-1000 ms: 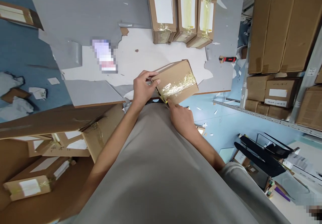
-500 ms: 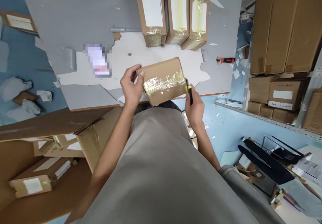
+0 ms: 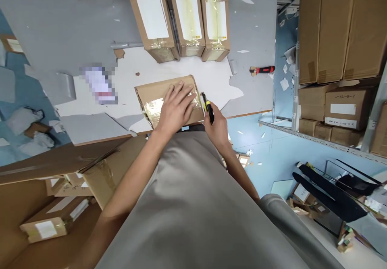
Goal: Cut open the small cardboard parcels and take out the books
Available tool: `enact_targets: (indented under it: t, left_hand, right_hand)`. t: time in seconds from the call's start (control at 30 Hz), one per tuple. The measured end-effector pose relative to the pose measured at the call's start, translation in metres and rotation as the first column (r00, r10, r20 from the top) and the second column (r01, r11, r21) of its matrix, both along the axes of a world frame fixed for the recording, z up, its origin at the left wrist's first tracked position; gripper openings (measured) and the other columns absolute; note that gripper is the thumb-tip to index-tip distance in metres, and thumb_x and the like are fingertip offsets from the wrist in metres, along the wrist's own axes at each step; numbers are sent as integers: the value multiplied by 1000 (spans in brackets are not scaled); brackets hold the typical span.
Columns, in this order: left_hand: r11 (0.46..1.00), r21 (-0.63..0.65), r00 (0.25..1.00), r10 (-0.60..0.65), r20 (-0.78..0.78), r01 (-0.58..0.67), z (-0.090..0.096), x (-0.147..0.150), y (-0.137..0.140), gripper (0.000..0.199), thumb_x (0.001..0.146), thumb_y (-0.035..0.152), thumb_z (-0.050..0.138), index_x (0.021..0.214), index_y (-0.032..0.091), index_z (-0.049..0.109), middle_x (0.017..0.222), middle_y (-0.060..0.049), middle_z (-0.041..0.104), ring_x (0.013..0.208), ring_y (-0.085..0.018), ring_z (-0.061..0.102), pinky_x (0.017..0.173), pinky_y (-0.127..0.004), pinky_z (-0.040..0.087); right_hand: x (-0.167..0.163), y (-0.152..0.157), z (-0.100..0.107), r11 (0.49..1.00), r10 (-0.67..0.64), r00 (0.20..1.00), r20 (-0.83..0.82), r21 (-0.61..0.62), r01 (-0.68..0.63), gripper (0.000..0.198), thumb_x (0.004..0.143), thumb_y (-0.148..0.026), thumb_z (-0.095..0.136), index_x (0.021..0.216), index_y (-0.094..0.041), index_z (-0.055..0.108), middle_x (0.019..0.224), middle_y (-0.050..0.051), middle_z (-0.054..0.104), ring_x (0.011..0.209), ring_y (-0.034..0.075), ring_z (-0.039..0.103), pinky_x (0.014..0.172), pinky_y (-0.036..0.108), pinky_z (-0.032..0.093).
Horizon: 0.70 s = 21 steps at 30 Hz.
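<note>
A small cardboard box (image 3: 148, 95) with shiny clear tape across its top lies at the near edge of the table, slightly tilted in view. My left hand (image 3: 177, 107) rests on its top with the fingers stretched out flat, covering part of the tape. In my right hand (image 3: 217, 126) is a black and yellow box cutter (image 3: 208, 107), its tip pointing away from me just beside the box's right end. Whether the blade touches the cardboard I cannot tell.
Three taped boxes with white labels (image 3: 188, 19) stand at the back of the table. A red and black cutter (image 3: 265, 69) lies at the right, a blurred-out phone-like item (image 3: 99, 85) at the left. A large open carton (image 3: 111, 176) holds boxes at lower left; shelving with cartons (image 3: 341, 107) stands right.
My left hand has shifted from the box's left end onto its top and flattened. The box cutter has stayed at the box's right end. The view has swung, moving the table scene leftward.
</note>
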<state>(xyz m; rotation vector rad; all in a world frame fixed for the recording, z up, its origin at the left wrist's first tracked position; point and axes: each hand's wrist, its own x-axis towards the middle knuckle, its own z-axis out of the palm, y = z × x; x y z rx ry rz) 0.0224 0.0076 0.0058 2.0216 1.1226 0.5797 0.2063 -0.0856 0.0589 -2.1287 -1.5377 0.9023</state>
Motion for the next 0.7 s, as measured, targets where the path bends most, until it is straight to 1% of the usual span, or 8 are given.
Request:
enact_targets:
  t: [0.07,0.13,0.23,0.33,0.43,0.57,0.7]
  left_hand:
    - [1000,-19,1000,25,2,-25,-1,4,-2,45,118,62,56,145,34,77,169,-7,70,175,-37,47,149,-73,23]
    - [999,-33,999,43,6,-43,-2,3,-3,42,117,61,57,143,34,78,170,-7,70,175,-37,47,149,-74,23]
    - [998,-40,999,45,10,-45,-2,1,-4,42,117,61,58,142,34,78,169,-7,71,175,-38,47,148,-75,22]
    - [998,-43,999,52,11,-52,-4,1,-4,43,117,62,58,142,34,78,169,-7,71,175,-38,46,149,-75,21]
    - [998,-33,998,55,24,-54,-8,2,-5,41,117,61,58,143,34,78,170,-7,70,176,-37,45,149,-74,21]
    - [999,-20,999,39,34,-39,-11,2,-7,39,118,56,58,145,34,77,172,-7,68,177,-37,44,149,-74,20]
    - [998,-30,997,52,50,-51,-10,3,-10,40,119,57,56,144,33,76,170,-9,69,175,-38,46,148,-75,21]
  right_hand:
    - [1,9,14,990,93,994,65,-113,-85,57,122,-30,32,176,-19,49,166,18,70,154,27,67,125,41,57]
    - [2,19,26,964,184,977,106,-215,-158,60,123,-27,28,181,-20,44,163,17,71,151,26,68,121,39,58]
    - [1,30,36,937,249,959,133,-284,-203,63,122,-24,27,183,-20,41,159,17,72,145,28,70,116,37,59]
    - [-1,35,40,921,268,952,149,-330,-208,64,121,-22,28,183,-18,42,156,18,73,139,30,72,114,38,59]
    - [-7,37,47,893,301,937,179,-396,-212,65,120,-20,30,184,-16,41,152,20,74,133,31,75,111,40,61]
    - [-27,41,55,852,338,904,260,-494,-176,67,120,-15,31,187,-14,32,146,22,75,124,30,81,107,40,64]
    - [-49,47,57,838,351,870,347,-530,-127,70,120,-13,29,190,-15,25,143,23,76,119,27,84,104,37,66]
